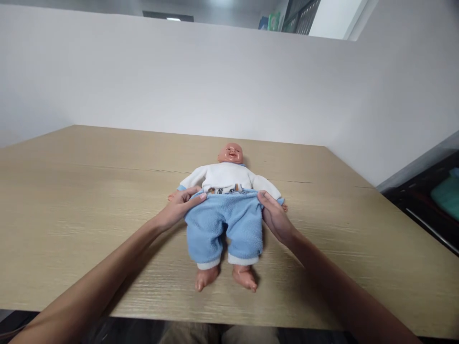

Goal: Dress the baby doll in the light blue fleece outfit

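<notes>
A baby doll (232, 154) lies on its back with its head away from me and its bare feet towards me. It wears a white top (229, 176) with blue cuffs and a dark and brown print low on the front. Light blue fleece trousers (208, 234) with white hems cover its legs. My left hand (182, 204) pinches the waistband at the left, thumb on top. At the right side of the waistband, my right hand (274, 212) grips the cloth between thumb and fingers. The waistband is stretched wide between both hands, overlapping the bottom of the top.
The doll rests on a pale wooden table (107, 191) with a seam across it. A white wall (179, 76) stands behind the far edge. To the right is a dark frame (426, 191) with green cloth (446, 193) in it.
</notes>
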A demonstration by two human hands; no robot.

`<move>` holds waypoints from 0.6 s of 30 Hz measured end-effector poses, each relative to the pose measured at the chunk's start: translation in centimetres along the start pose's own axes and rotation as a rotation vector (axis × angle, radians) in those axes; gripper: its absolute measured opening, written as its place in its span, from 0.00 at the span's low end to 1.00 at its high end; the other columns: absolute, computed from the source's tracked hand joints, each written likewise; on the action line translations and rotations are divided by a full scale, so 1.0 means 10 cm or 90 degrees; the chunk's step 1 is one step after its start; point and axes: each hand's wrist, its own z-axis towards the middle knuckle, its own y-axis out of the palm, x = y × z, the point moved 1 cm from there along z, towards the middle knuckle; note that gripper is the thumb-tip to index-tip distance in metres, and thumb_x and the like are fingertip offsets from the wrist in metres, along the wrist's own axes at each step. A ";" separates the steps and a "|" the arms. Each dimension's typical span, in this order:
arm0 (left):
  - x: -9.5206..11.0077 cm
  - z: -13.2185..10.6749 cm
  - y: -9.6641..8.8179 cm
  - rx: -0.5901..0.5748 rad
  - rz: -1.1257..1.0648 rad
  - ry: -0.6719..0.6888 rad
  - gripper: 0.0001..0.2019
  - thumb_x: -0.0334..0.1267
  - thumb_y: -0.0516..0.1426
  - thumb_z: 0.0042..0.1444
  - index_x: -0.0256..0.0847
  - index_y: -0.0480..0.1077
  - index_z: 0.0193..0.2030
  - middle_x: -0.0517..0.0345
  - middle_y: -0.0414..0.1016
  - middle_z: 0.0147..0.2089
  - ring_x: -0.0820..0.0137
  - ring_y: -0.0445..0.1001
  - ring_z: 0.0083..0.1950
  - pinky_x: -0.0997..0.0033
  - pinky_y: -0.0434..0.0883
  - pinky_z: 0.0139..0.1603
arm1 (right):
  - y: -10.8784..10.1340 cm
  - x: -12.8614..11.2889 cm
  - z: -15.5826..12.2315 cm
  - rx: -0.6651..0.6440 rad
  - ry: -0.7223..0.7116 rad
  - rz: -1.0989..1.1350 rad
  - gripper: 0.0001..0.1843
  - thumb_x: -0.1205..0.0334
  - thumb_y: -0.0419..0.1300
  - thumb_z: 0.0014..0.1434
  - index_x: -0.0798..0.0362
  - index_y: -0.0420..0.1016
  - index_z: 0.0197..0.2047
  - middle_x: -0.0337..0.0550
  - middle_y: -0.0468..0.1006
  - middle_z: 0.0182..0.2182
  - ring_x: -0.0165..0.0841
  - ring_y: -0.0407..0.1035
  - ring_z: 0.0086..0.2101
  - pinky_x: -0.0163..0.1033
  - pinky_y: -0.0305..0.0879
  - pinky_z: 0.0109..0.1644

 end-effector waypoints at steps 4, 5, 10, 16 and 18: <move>0.29 0.22 -0.05 0.029 0.062 0.087 0.20 0.58 0.63 0.68 0.41 0.73 0.44 0.61 0.70 0.38 0.71 0.66 0.37 0.74 0.64 0.36 | 0.11 -0.25 0.14 -0.063 -0.091 -0.208 0.18 0.40 0.65 0.68 0.46 0.78 0.45 0.38 0.80 0.41 0.38 0.72 0.44 0.41 0.68 0.54; 0.34 0.28 -0.05 0.035 0.067 0.099 0.20 0.59 0.62 0.68 0.41 0.73 0.44 0.61 0.69 0.37 0.72 0.65 0.36 0.74 0.63 0.35 | 0.14 -0.31 0.18 -0.094 -0.114 -0.277 0.18 0.40 0.66 0.68 0.46 0.78 0.46 0.38 0.80 0.41 0.38 0.72 0.44 0.42 0.67 0.54; 0.30 0.51 -0.03 0.074 0.100 0.094 0.22 0.61 0.61 0.68 0.41 0.74 0.48 0.62 0.68 0.35 0.72 0.61 0.32 0.72 0.61 0.33 | 0.18 -0.30 0.49 -0.100 -0.144 -0.317 0.18 0.40 0.67 0.66 0.46 0.76 0.45 0.38 0.79 0.40 0.38 0.72 0.43 0.41 0.68 0.51; -0.14 0.47 -0.22 0.105 0.162 0.029 0.22 0.60 0.62 0.66 0.41 0.73 0.40 0.60 0.69 0.36 0.67 0.65 0.38 0.68 0.61 0.39 | -0.05 0.13 0.63 0.031 -0.099 -0.260 0.22 0.37 0.70 0.60 0.47 0.77 0.38 0.38 0.81 0.37 0.40 0.73 0.44 0.44 0.68 0.58; -0.25 0.43 -0.26 0.105 0.117 -0.003 0.19 0.57 0.64 0.63 0.41 0.75 0.38 0.59 0.71 0.36 0.65 0.67 0.40 0.65 0.63 0.41 | -0.07 0.20 0.55 0.025 -0.068 -0.235 0.20 0.38 0.68 0.62 0.46 0.80 0.42 0.39 0.85 0.43 0.42 0.75 0.50 0.47 0.67 0.64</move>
